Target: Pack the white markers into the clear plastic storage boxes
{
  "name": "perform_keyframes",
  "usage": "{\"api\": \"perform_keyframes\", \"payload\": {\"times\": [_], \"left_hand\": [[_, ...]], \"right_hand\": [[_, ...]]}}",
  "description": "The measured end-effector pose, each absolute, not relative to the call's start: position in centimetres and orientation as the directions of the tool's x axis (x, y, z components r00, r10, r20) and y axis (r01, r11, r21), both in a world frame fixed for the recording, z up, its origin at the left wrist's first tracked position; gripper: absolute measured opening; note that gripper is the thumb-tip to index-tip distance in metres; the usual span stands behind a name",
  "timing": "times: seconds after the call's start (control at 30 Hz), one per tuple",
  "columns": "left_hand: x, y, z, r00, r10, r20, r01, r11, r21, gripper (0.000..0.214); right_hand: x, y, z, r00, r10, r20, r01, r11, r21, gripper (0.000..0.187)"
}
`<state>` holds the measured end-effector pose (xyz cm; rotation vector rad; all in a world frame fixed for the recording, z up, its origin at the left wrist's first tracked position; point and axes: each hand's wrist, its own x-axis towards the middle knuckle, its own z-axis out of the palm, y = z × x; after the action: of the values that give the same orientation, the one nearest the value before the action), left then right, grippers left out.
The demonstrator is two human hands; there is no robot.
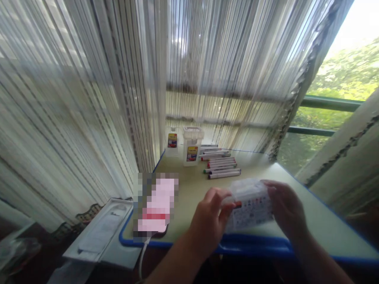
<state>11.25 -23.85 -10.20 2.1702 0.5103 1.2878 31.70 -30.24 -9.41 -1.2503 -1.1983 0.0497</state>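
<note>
A clear plastic marker case (250,205) with coloured marker caps showing through its side rests near the front edge of the table (319,225). My left hand (209,221) grips its left end, and my right hand (287,209) holds its right end. Behind it, several white markers (220,163) lie in a row on the tabletop. The picture is blurred.
Two white plastic containers (192,145) with yellow and red labels stand at the table's back edge. A phone (156,205) with a white cable lies at the front left. A white flat box (102,230) sits left of the table. Sheer curtains (89,98) hang behind.
</note>
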Motion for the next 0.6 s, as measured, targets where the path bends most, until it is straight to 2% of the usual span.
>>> {"api": "perform_keyframes", "payload": {"times": [0.17, 0.4, 0.6], "left_hand": [[11.3, -24.1, -10.1, 0.453, 0.599, 0.66, 0.034, -0.752, 0.659, 0.019], [11.5, -24.0, -10.2, 0.459, 0.605, 0.651, 0.038, -0.745, 0.666, 0.021], [11.8, -23.6, -10.3, 0.444, 0.647, 0.619, 0.118, -0.727, 0.676, 0.022]], "right_hand": [[31.1, -29.7, -9.9, 0.536, 0.623, 0.57, 0.433, 0.376, -0.819, 0.025], [31.3, -30.0, -10.5, 0.573, 0.64, 0.512, 0.362, 0.363, -0.859, 0.029], [31.4, -29.8, -11.0, 0.504, 0.782, 0.367, 0.288, 0.248, -0.925, 0.03]]}}
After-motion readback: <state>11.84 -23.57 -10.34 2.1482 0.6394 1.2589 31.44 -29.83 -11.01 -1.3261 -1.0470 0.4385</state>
